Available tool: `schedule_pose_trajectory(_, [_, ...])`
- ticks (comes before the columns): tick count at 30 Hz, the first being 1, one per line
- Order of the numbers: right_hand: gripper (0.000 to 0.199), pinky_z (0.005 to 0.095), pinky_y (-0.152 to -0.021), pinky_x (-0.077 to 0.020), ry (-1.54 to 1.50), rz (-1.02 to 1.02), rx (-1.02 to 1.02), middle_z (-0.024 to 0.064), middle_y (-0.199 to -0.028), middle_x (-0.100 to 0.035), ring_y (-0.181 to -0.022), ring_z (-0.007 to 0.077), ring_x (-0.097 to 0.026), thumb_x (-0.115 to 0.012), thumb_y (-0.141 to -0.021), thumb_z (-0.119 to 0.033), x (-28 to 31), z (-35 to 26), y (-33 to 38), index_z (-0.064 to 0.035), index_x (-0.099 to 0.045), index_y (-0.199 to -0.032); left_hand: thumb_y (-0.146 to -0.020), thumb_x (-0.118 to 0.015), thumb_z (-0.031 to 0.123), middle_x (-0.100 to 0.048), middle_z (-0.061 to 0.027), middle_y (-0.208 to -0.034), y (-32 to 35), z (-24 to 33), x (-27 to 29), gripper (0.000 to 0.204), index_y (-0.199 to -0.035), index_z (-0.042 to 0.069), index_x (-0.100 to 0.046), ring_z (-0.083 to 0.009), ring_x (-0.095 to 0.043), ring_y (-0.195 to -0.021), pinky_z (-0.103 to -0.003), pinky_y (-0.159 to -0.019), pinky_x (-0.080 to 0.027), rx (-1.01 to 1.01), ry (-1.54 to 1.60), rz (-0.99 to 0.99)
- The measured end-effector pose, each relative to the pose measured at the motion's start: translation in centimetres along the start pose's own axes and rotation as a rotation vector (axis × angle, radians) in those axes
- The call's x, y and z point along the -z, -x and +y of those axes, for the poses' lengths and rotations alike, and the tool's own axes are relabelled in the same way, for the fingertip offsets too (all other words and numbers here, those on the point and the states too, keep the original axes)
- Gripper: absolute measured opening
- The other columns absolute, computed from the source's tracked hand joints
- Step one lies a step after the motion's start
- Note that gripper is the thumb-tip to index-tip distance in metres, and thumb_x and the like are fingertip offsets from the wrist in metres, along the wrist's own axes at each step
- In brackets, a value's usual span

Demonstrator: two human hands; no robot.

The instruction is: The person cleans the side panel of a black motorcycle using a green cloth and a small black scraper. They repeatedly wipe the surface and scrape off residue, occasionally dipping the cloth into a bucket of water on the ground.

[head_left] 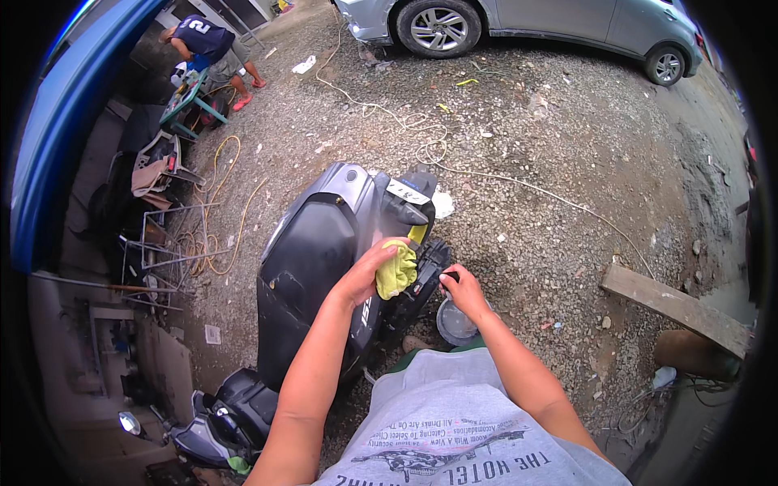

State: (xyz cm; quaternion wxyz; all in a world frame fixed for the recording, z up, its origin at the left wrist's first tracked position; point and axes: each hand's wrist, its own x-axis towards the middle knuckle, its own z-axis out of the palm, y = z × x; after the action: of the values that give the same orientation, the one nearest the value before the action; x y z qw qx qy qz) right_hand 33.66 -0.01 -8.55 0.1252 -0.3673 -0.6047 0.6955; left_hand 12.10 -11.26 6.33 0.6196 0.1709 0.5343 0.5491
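Observation:
A grey and black scooter (312,247) stands in front of me with its long dark seat to the left. My left hand (366,274) is closed on a crumpled yellow-green cloth (396,272) beside the scooter's rear side panel. Fingers bent, my right hand (464,293) is closed around a small dark thing that I cannot make out, close to the black parts by the rear wheel. Below that hand a bucket (456,326) of greyish liquid rests on the gravel, partly covered by my wrist.
A silver car (551,23) is parked at the far side. A pale hose or cord (535,185) winds across the gravel. Left are a teal table (188,104), a bending person (209,47) and metal frames (174,243). A wooden plank (677,308) lies right.

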Motion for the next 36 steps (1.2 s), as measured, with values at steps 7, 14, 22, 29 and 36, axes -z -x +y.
schedule_pose_trajectory(7, [0.022,0.0337,-0.079,-0.0522,-0.172,0.220,0.104,0.0094,-0.092,-0.070,-0.086,0.0152,-0.065,-0.070,-0.098,-0.019,-12.9,-7.3,-5.1,0.0005,-0.063,-0.106,-0.096,-0.067,0.054,-0.061,-0.0133,-0.133,-5.2,9.1,5.0,0.081,-0.155,0.005,-0.041,-0.0233,-0.064,-0.122,-0.040,-0.105,-0.054,-0.173,-0.134,-0.257])
schedule_pose_trajectory(14, [0.023,0.0356,-0.086,-0.0526,-0.167,0.305,0.113,0.0134,-0.098,-0.073,-0.093,0.0209,-0.069,-0.068,-0.098,-0.018,-15.0,-5.5,-7.1,0.0015,-0.063,-0.109,-0.096,-0.065,0.059,-0.066,-0.0139,-0.126,-8.8,8.1,8.1,0.084,-0.151,-0.001,-0.046,-0.0207,-0.067,-0.115,-0.037,-0.102,-0.055,-0.174,-0.145,-0.434])
schedule_pose_trajectory(22, [0.033,0.0407,-0.097,-0.0495,-0.214,0.387,0.147,0.0205,-0.117,-0.070,-0.111,0.0313,-0.068,-0.067,-0.099,-0.017,-16.9,-6.5,-7.8,0.0012,-0.059,-0.125,-0.098,-0.064,0.050,-0.067,-0.0225,-0.116,-11.1,4.8,10.4,0.072,-0.143,-0.004,-0.048,-0.0323,-0.074,-0.105,-0.042,-0.092,-0.061,-0.285,-0.057,-0.516])
schedule_pose_trajectory(29, [0.031,0.0448,-0.095,-0.0487,-0.072,0.515,0.286,0.0185,-0.113,-0.066,-0.107,0.0357,-0.065,-0.069,-0.098,-0.017,-17.5,-5.2,-7.6,0.0014,-0.060,-0.121,-0.094,-0.067,0.045,-0.067,-0.0222,-0.114,-11.4,4.8,10.1,0.071,-0.142,-0.005,-0.049,-0.0337,-0.074,-0.102,-0.043,-0.091,-0.061,-0.322,-0.159,-0.493])
schedule_pose_trajectory(36, [0.031,0.0464,-0.093,-0.0496,-0.053,0.504,0.286,0.0201,-0.117,-0.064,-0.108,0.0420,-0.064,-0.067,-0.097,-0.012,-18.6,-5.1,-6.3,0.0005,-0.059,-0.124,-0.089,-0.068,0.034,-0.069,-0.0164,-0.116,-10.9,4.3,9.5,0.059,-0.133,-0.003,-0.060,-0.0222,-0.070,-0.103,-0.033,-0.092,-0.056,-0.303,-0.274,-0.436])
